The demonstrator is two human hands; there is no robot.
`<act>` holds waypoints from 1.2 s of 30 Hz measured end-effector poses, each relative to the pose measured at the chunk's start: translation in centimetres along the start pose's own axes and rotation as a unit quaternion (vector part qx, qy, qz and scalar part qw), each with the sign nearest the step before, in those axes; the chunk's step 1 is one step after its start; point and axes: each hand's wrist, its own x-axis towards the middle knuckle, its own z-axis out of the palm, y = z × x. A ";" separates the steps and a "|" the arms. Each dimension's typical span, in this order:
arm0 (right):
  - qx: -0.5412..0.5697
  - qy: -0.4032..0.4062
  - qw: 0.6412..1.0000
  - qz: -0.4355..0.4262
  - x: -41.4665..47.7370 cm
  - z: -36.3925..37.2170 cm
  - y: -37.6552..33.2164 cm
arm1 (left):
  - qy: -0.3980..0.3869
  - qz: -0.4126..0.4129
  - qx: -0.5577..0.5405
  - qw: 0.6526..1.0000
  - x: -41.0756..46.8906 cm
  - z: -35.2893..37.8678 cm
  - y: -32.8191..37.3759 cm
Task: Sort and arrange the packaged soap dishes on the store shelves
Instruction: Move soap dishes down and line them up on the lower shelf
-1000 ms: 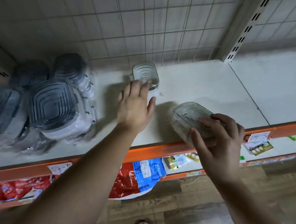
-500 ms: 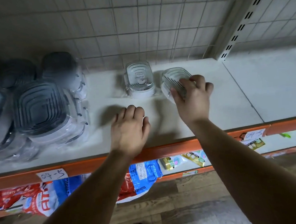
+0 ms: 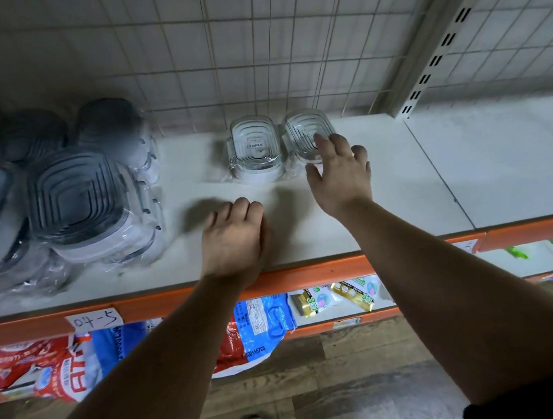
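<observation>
Soap dishes [image 3: 255,149] at the back edge of the shelf [image 3: 396,185] look light, stiff, slippery: I'd grip their sides; right hand [image 3: 339,170] spread, touching one, left hand [image 3: 234,234] curled, empty.

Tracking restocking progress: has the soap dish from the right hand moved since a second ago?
Yes. The soap dish went from the orange shelf edge back to the wire grid, beside the labelled dish.
</observation>
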 end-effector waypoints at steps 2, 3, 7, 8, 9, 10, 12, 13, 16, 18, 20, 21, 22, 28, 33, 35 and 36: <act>0.011 0.016 1.000 -0.025 -1.8 -0.6 0.6 | -0.006 0.008 0.008 1.000 -0.1 -0.7 0.2; 0.018 0.017 0.999 -0.033 -2.8 -1.1 0.8 | -0.005 0.010 0.009 1.000 -0.3 -1.2 0.4; 0.050 0.020 0.998 -0.043 -7.0 -3.8 0.7 | 0.018 0.014 0.005 1.000 -1.7 -5.0 1.3; 0.059 0.022 0.997 -0.048 -8.2 -4.7 0.5 | 0.027 0.012 0.001 1.000 -2.2 -6.3 1.5; 0.069 0.025 0.996 -0.052 -9.4 -5.7 0.1 | 0.036 0.011 -0.002 0.999 -2.8 -7.7 1.8; 0.079 0.029 0.995 -0.058 -10.7 -6.8 -0.3 | 0.044 0.011 -0.004 0.999 -3.4 -9.2 2.1; 0.099 0.042 0.992 -0.071 -13.3 -9.1 -1.4 | 0.053 0.011 -0.014 0.998 -4.9 -12.4 2.8; 0.110 0.048 0.990 -0.079 -14.7 -10.4 -2.1 | 0.057 0.010 -0.020 0.998 -5.7 -14.0 3.2; 0.138 0.062 0.982 -0.109 -18.3 -14.7 -4.2 | 0.079 0.009 -0.018 0.997 -7.9 -19.1 4.0; 0.147 0.070 0.978 -0.129 -20.1 -17.5 -5.6 | 0.088 0.010 -0.010 0.996 -9.1 -22.5 4.1; 0.155 0.081 0.975 -0.141 -21.3 -20.3 -7.1 | 0.100 0.005 -0.012 0.995 -10.1 -25.8 3.9; 0.160 0.084 0.973 -0.145 -21.8 -21.6 -7.8 | 0.109 0.002 -0.018 0.994 -10.5 -27.3 3.7; 0.166 0.086 0.971 -0.151 -22.2 -22.9 -8.5 | 0.118 -0.001 -0.023 0.993 -10.8 -28.7 3.4; 0.240 0.110 0.939 -0.220 -23.0 -29.0 -13.5 | 0.162 -0.028 -0.027 0.986 -11.6 -36.1 0.6; 0.250 0.123 0.922 -0.268 -22.2 -31.6 -18.7 | 0.204 -0.047 -0.011 0.978 -10.5 -41.1 -2.4; 0.240 0.120 0.920 -0.285 -21.6 -32.3 -20.8 | 0.217 -0.065 -0.003 0.974 -10.1 -42.3 -4.4; 0.233 0.120 0.919 -0.293 -21.2 -32.5 -21.9 | 0.222 -0.076 0.002 0.972 -9.9 -42.8 -5.5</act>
